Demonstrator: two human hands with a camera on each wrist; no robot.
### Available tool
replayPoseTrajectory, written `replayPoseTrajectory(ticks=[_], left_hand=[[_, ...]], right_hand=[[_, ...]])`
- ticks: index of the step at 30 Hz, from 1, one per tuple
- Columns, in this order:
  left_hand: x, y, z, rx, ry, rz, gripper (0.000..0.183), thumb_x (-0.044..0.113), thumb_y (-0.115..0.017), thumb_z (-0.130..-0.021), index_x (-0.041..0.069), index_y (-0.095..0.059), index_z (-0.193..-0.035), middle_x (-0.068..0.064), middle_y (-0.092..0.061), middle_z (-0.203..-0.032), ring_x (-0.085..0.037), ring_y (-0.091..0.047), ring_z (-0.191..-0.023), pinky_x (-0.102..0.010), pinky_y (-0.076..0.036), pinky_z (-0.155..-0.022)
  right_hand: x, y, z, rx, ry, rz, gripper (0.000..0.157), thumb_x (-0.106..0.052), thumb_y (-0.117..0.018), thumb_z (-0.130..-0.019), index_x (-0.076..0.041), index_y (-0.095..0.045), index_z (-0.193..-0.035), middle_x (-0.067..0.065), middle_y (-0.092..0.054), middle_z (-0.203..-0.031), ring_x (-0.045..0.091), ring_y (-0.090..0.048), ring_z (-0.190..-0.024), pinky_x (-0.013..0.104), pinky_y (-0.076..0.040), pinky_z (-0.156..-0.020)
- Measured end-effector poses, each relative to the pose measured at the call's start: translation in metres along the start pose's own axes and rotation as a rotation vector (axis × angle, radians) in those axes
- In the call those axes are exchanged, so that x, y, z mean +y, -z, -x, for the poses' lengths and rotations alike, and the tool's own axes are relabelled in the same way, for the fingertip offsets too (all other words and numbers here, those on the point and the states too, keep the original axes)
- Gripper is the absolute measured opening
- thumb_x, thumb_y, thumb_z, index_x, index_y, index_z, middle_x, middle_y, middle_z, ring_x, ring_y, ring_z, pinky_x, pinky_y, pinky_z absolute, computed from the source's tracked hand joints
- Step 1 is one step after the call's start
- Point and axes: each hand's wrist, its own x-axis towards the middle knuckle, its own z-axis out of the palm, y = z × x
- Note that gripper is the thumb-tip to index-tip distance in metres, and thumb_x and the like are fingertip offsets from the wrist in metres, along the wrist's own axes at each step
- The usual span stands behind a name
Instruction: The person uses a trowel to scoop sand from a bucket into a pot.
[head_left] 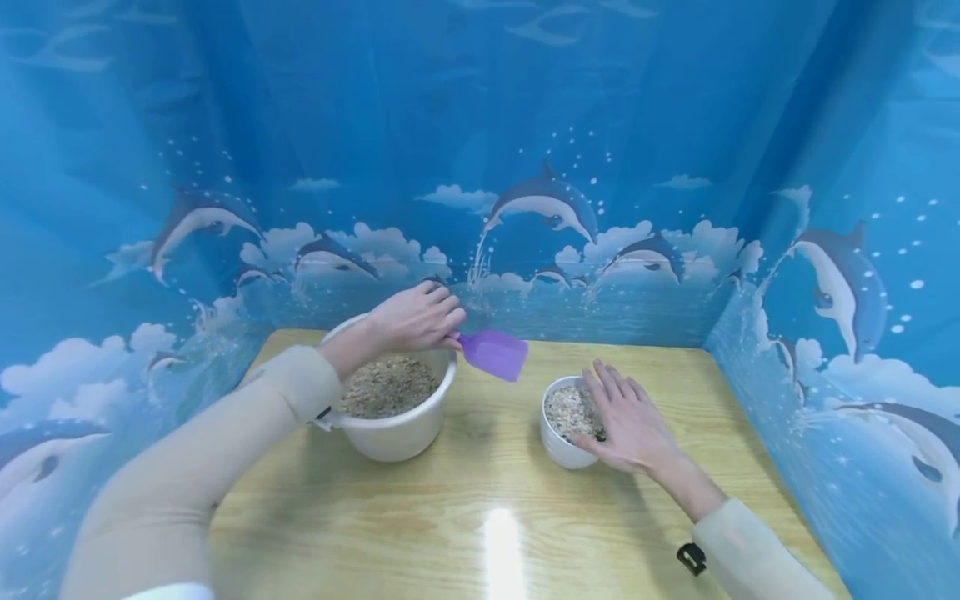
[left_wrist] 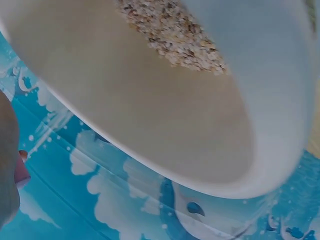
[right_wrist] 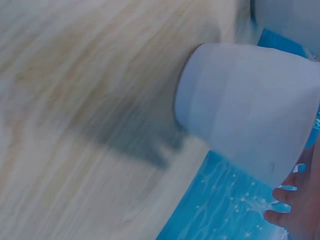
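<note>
In the head view my left hand (head_left: 422, 317) grips the handle of a purple plastic scoop (head_left: 497, 356) above the far right rim of a large white bucket (head_left: 396, 440). The scoop's blade points right, past the bucket, with no gravel showing on it. Fine, mixed-colour gravel (head_left: 386, 387) lies in the bucket; the left wrist view shows some of it against the bare inner wall (left_wrist: 140, 115). My right hand (head_left: 630, 421) is at the right rim of a small white pot (head_left: 564, 452), fingers extended and holding nothing. Gravel (head_left: 572, 410) fills this pot to near its rim.
Both containers stand on a light wood table (head_left: 420, 517), the small pot to the right of the bucket. Blue curtains with printed dolphins (head_left: 543, 204) enclose the back and both sides. A small black clip (head_left: 692, 559) shows by the right sleeve.
</note>
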Motion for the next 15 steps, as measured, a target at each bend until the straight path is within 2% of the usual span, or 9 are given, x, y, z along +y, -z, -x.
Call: replayPoseTrajectory(ticks=[7,15], left_hand=[[-0.011,-0.006,0.019,0.006,0.018,0.024,0.037,0.046,-0.05,-0.11,0.012,-0.054,-0.098,-0.005,-0.061,-0.094,-0.022,-0.053,-0.086,-0.037,-0.045,-0.077],[-0.016,-0.01,0.043,-0.016,0.055,0.021,0.036,0.048,-0.054,-0.108,0.013,-0.054,-0.097,-0.002,-0.055,-0.089,-0.019,-0.049,-0.083,-0.035,-0.044,-0.075]], right_hand=[[-0.017,0.007,-0.019,-0.005,0.009,-0.008,0.108,-0.074,-0.056,-0.093,-0.003,-0.02,-0.167,0.023,-0.016,-0.176,0.046,-0.026,-0.16,0.069,-0.028,-0.125],[-0.036,0.007,-0.037,0.009,0.037,-0.023,0.108,-0.07,-0.061,-0.093,-0.004,-0.019,-0.167,0.021,-0.015,-0.176,0.045,-0.028,-0.16,0.067,-0.028,-0.126]])
